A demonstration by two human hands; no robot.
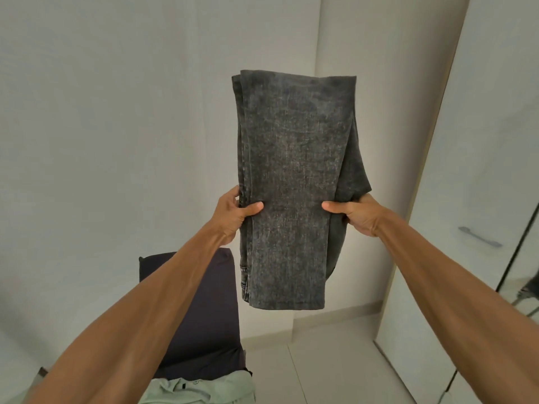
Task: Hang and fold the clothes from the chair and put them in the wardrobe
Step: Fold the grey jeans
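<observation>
The folded grey jeans [294, 158] are held upright in mid-air, above and right of a dark garment [201, 301]. Both side edges are gripped near mid-height by the left hand [233, 217] and right hand [355, 214], fingers [233, 196] curled behind, thumbs in front. The denim is judged heavy and limp; all layers should be clamped together.

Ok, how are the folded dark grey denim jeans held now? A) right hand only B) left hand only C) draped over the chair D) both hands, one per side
D: the left hand and right hand each grip a side edge of the dark grey denim jeans.
</observation>
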